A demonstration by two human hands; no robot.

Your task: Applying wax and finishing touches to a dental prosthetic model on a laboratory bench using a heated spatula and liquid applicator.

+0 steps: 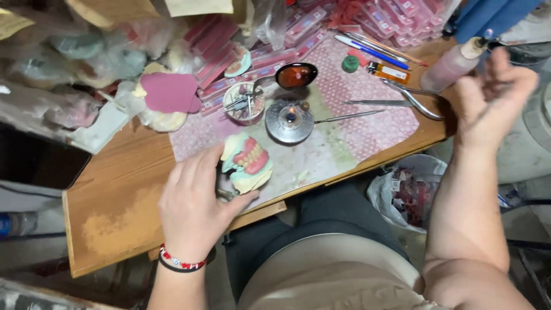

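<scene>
My left hand (192,204) rests on the front of the wooden table (115,195), thumb and fingers touching a dental model (248,163) with pink wax gums and white teeth on pale green plaster. My right hand (495,95) is raised off the right end of the table, fingers loosely curled, blurred; nothing shows in it. Beyond the model stands a small round metal burner (289,120) with a tiny flame.
A patterned pink mat (373,123) carries metal instruments (376,103), pliers (419,100), pens (373,50), a spoon-like dish of amber wax (295,74) and a cup of tools (244,103). A squeeze bottle (453,64) stands at right. Plastic bags clutter the back left. A lined bin (404,189) sits below the table.
</scene>
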